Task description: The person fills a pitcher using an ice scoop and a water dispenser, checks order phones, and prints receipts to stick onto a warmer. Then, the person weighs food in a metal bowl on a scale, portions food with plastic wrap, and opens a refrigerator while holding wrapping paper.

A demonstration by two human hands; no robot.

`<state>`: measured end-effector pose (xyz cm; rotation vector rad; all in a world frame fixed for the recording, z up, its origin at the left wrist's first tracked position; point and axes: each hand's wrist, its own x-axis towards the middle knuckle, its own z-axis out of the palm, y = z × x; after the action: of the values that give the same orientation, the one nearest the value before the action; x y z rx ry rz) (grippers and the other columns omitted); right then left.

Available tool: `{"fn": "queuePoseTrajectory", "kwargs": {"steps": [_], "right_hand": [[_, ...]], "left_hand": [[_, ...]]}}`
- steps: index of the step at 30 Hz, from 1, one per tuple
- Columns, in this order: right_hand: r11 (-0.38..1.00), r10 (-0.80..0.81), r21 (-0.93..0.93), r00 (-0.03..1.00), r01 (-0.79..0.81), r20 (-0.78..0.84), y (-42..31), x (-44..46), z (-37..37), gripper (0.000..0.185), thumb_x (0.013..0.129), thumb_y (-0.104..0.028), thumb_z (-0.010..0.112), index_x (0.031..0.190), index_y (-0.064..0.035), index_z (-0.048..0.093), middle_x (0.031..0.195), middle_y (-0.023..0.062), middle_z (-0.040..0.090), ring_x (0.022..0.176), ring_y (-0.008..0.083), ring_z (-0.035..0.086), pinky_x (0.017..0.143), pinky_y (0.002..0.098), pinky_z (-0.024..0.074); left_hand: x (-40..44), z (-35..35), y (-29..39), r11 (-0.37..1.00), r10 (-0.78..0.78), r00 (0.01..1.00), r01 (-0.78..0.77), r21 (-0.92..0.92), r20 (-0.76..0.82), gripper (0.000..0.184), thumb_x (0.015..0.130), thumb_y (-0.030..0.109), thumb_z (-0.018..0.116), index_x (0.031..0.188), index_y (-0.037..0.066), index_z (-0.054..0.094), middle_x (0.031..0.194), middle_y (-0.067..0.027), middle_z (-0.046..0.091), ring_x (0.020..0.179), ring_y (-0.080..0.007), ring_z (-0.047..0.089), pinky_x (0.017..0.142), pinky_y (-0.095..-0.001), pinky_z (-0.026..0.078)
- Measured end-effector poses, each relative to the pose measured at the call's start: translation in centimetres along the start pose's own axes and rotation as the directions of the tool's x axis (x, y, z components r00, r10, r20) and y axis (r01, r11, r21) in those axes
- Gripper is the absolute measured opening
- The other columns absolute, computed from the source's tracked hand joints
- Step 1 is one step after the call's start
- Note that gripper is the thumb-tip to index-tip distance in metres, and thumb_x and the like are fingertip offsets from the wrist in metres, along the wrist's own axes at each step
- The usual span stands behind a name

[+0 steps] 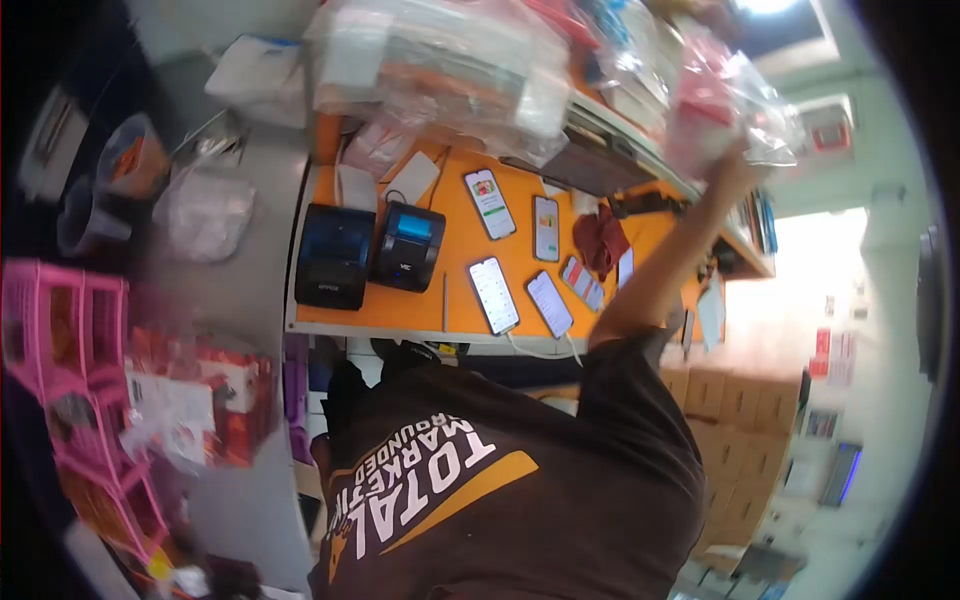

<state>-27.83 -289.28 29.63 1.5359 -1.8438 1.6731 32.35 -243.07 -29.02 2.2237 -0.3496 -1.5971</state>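
Note:
My right arm reaches up and to the right, past the end of the orange desk. At the shelf edge, my right hand is closed on a clear plastic bag with something pink and white in it. Motion blur and the plastic hide most of the fingers, and what the pink contents are I cannot make out. My left hand is out of view; only a dark sleeve shows on that side. Below the reaching arm, a dark red cloth lies crumpled on the desk.
Several lit phones, among them a white-screened phone, lie on the orange desk. Two black printers stand at its left end. Plastic-wrapped goods sit above. Pink baskets are at far left, cardboard boxes at right.

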Motion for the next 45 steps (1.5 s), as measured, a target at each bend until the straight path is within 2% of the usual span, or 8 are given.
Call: {"fn": "queuePoseTrajectory", "kwargs": {"steps": [10, 16, 23, 26, 29, 40, 43, 45], "right_hand": [[0.971, -0.017, -0.184, 0.805, 0.156, 0.593, 15.9, -12.8, 1.1, 0.034, 0.077, -0.011, 0.068, 0.109, -0.0007, 0.06, 0.104, 0.0191, 0.063, 0.096, 0.0354, 0.062, 0.084, 0.0424, 0.0485], [0.932, -0.351, 0.363, 0.263, 0.002, 0.899, 1.1, -34.3, 3.9, 0.033, 0.08, -0.012, 0.066, 0.112, -0.0012, 0.061, 0.105, 0.0195, 0.065, 0.097, 0.0358, 0.064, 0.086, 0.0424, 0.0498], [0.654, -0.745, 0.654, -0.477, -0.38, 0.467, -21.8, -65.2, -11.8, 0.033, 0.083, -0.012, 0.064, 0.114, -0.0017, 0.062, 0.106, 0.0199, 0.067, 0.097, 0.0362, 0.066, 0.088, 0.0423, 0.0513], [0.536, -0.719, 0.728, -0.684, -0.428, 0.127, -28.5, -78.0, -23.9, 0.033, 0.085, -0.012, 0.064, 0.116, -0.0019, 0.063, 0.106, 0.0201, 0.067, 0.098, 0.0364, 0.066, 0.088, 0.0423, 0.052], [-0.103, -0.725, 0.919, -0.603, -0.381, -0.331, -31.6, -86.9, -30.7, 0.028, 0.087, -0.014, 0.062, 0.113, -0.0042, 0.064, 0.102, 0.0208, 0.067, 0.092, 0.0382, 0.066, 0.082, 0.0422, 0.0535], [-0.062, -0.974, 0.995, -0.224, 0.073, -0.044, -66.4, -124.9, -52.0, 0.023, 0.091, -0.013, 0.055, 0.104, 0.0008, 0.067, 0.098, 0.0217, 0.067, 0.097, 0.0398, 0.064, 0.086, 0.0466, 0.0503], [-0.228, -0.888, 0.882, -0.46, 0.413, -0.014, -68.9, -132.0, -49.4, 0.028, 0.092, -0.021, 0.05, 0.092, 0.0004, 0.069, 0.09, 0.0236, 0.068, 0.089, 0.0403, 0.067, 0.078, 0.0474, 0.054], [-0.218, -0.856, 0.837, -0.511, 0.503, 0.083, -69.5, -134.4, -49.4, 0.023, 0.09, -0.02, 0.053, 0.094, -0.0058, 0.071, 0.092, 0.0197, 0.07, 0.087, 0.0336, 0.069, 0.076, 0.0467, 0.0545]], "left_hand": [[-13.7, 13.6, -16.5, 0.555, 0.623, 0.764, -0.281, 0.783, -0.167, 0.03, 0.047, 0.029, 0.077, 0.059, 0.005, 0.065, 0.068, -0.016, 0.063, 0.07, -0.0388, 0.061, 0.061, -0.0477, 0.049], [-22.4, 16.5, -24.0, 0.806, 0.144, 0.802, -0.434, -0.402, -0.579, 0.022, 0.065, 0.022, 0.07, 0.076, 0.004, 0.063, 0.072, -0.0113, 0.065, 0.07, -0.029, 0.065, 0.061, -0.0406, 0.053], [-35.1, 24.2, -42.6, 0.714, 0.474, 0.239, -0.668, 0.21, -0.848, 0.029, 0.085, 0.026, 0.069, 0.098, 0.0, 0.063, 0.081, -0.0115, 0.07, 0.067, -0.0188, 0.069, 0.059, -0.0317, 0.054], [-38.7, 26.5, -54.2, 0.497, -0.21, 0.431, -0.726, -0.475, -0.878, 0.033, 0.093, 0.029, 0.06, 0.112, 0.002, 0.059, 0.093, -0.0129, 0.069, 0.078, -0.0204, 0.069, 0.064, -0.0347, 0.056], [-52.2, 20.9, -55.9, 0.102, -0.695, 0.547, -0.567, -0.817, -0.467, 0.033, 0.098, 0.029, 0.051, 0.117, 0.003, 0.057, 0.087, -0.0098, 0.067, 0.075, -0.018, 0.067, 0.063, -0.0296, 0.053], [-64.9, 45.1, -94.8, 0.256, -0.935, 0.074, -0.536, -0.804, -0.347, 0.019, 0.094, 0.024, 0.054, 0.094, 0.005, 0.055, 0.067, -0.0094, 0.059, 0.06, -0.0165, 0.058, 0.051, -0.0315, 0.048], [-69.6, 52.2, -86.6, -0.375, -0.927, 0.339, -0.825, -0.424, 0.159, 0.026, 0.088, 0.023, 0.062, 0.104, 0.003, 0.058, 0.075, -0.0138, 0.064, 0.06, -0.0249, 0.062, 0.051, -0.0375, 0.048], [-74.4, 54.0, -82.6, 0.779, -0.616, 0.204, 0.008, -0.628, -0.761, 0.025, 0.08, 0.021, 0.066, 0.097, 0.004, 0.06, 0.076, -0.0174, 0.063, 0.066, -0.0329, 0.063, 0.058, -0.0429, 0.05]]}}
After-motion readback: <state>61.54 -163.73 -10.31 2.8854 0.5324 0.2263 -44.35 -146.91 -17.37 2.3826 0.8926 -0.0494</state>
